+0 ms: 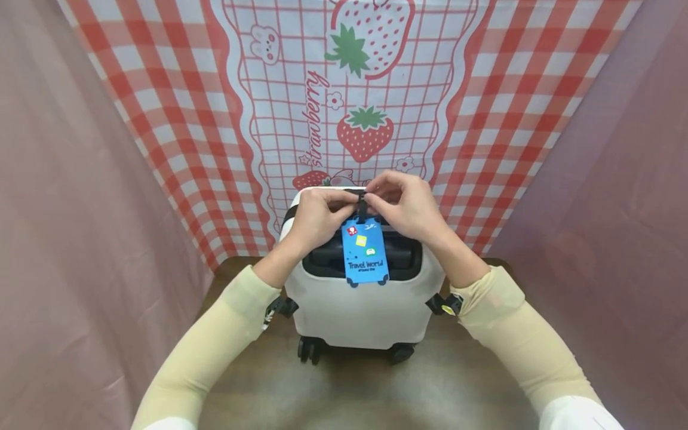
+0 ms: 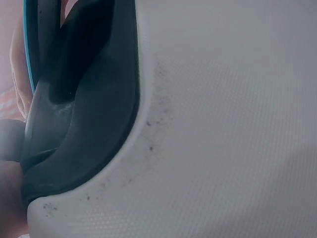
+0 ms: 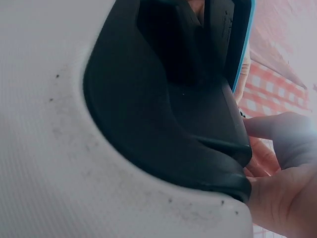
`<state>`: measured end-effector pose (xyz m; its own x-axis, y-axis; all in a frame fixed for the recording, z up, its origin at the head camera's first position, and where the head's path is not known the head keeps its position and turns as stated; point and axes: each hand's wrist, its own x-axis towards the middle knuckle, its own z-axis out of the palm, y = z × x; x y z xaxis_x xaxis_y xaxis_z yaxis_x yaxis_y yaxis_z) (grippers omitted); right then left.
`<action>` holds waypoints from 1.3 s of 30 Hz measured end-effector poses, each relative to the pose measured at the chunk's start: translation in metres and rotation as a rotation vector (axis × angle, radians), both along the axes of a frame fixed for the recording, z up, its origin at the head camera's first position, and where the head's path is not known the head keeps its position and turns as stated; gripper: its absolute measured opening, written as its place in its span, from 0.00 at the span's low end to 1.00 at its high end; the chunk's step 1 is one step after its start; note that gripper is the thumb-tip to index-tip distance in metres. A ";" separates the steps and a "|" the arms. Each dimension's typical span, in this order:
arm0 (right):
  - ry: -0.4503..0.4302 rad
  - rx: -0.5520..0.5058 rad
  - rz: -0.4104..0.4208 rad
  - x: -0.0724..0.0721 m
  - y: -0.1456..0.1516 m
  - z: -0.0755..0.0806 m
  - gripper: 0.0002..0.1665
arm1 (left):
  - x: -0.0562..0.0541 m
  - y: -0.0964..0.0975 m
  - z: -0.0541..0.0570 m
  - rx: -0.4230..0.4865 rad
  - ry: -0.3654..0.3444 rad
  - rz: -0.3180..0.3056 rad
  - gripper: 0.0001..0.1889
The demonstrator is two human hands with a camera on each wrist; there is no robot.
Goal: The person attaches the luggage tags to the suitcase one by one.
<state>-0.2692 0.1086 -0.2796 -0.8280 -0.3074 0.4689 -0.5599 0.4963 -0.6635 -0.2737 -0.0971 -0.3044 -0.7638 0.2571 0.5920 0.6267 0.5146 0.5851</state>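
Observation:
A white suitcase [image 1: 362, 316] stands upright on its wheels, its black handle recess [image 1: 322, 260] facing me. From the black handle hangs a blue luggage tag [image 1: 366, 254] printed "Travel World", with small coloured stickers pictured on it. Its black strap [image 1: 362, 208] rises between my fingertips at the suitcase's top edge. My left hand [image 1: 319, 216] pinches the strap from the left with thumb and forefinger. From the right, my right hand [image 1: 407, 206] pinches it the same way. In the right wrist view, the right thumb and fingers [image 3: 285, 126] show beside the black handle part [image 3: 218, 124].
The suitcase's black wheels [image 1: 310, 349] rest on a brown wooden table [image 1: 258, 382]. A red-and-white checked cloth [image 1: 365, 89] with strawberries hangs behind it. Pink curtains [image 1: 80, 239] close off both sides. Wrist cameras [image 1: 448, 303] sit close to the suitcase's sides.

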 end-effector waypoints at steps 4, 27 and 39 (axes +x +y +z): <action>0.017 -0.007 -0.032 0.000 0.000 0.003 0.10 | 0.000 0.002 0.001 -0.021 0.011 0.001 0.09; 0.636 0.356 -0.020 0.002 -0.002 -0.015 0.12 | 0.001 -0.002 -0.005 0.004 0.020 -0.056 0.11; 0.597 0.257 0.019 -0.008 -0.007 -0.029 0.07 | -0.002 -0.008 -0.007 0.098 0.039 -0.153 0.18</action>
<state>-0.2768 0.1017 -0.3090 -0.4412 -0.4835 0.7560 -0.8061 0.5838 -0.0970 -0.2756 -0.1047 -0.3117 -0.6962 0.3079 0.6484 0.7164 0.3537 0.6013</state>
